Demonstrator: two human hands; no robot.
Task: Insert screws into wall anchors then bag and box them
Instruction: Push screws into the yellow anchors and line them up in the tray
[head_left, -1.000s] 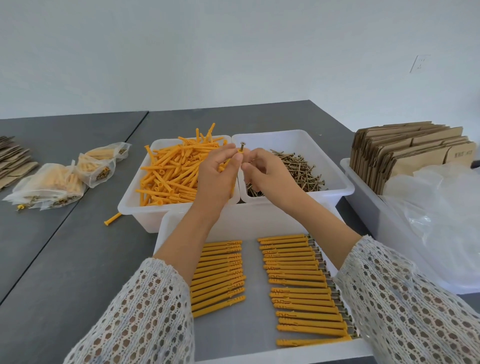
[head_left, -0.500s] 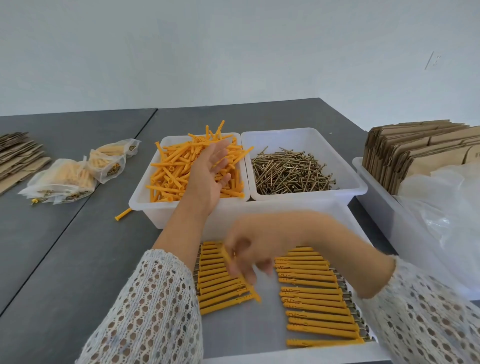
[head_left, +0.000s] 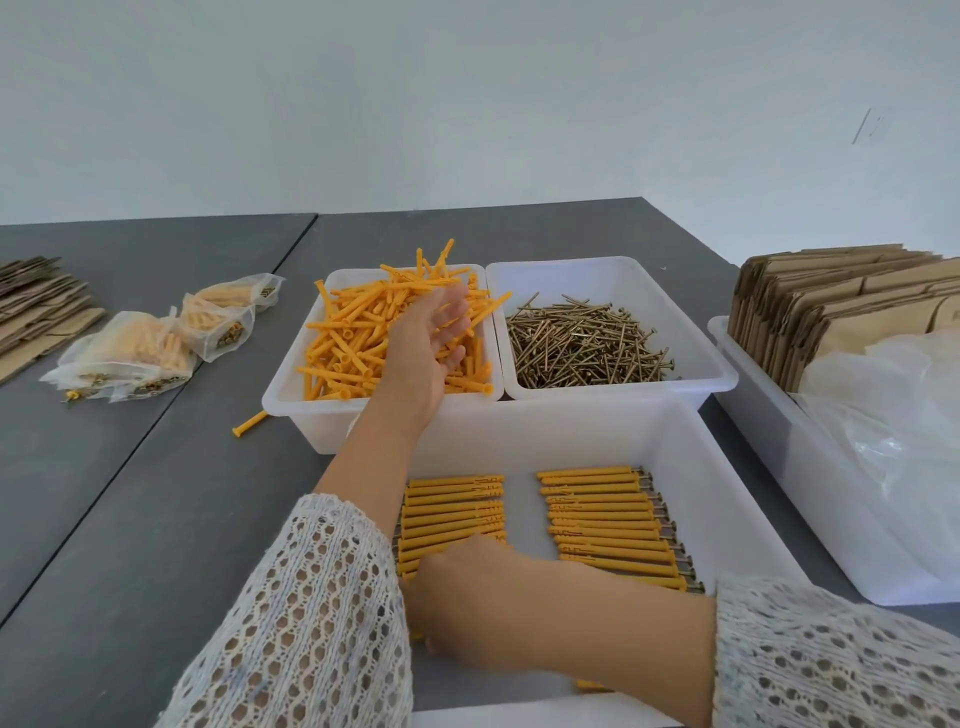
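Observation:
My left hand hovers over the loose orange wall anchors in the left white bin, fingers straight and relaxed, holding nothing. The right bin beside it holds a heap of brass screws. In the front tray lie two rows of anchors with screws in them, a left row and a right row. My right hand is down at the near end of the left row, slightly blurred. Its fingers are hidden, so I cannot see whether it holds an anchor.
Filled plastic bags lie on the grey table at left, with flat cardboard beyond them. One loose anchor lies by the anchor bin. At right, a white tub holds flattened cartons and clear bags.
My hands parted from joining a screw and anchor. The right hand carried the assembled anchor down to the left row in the front tray; the left hand opened over the anchor bin.

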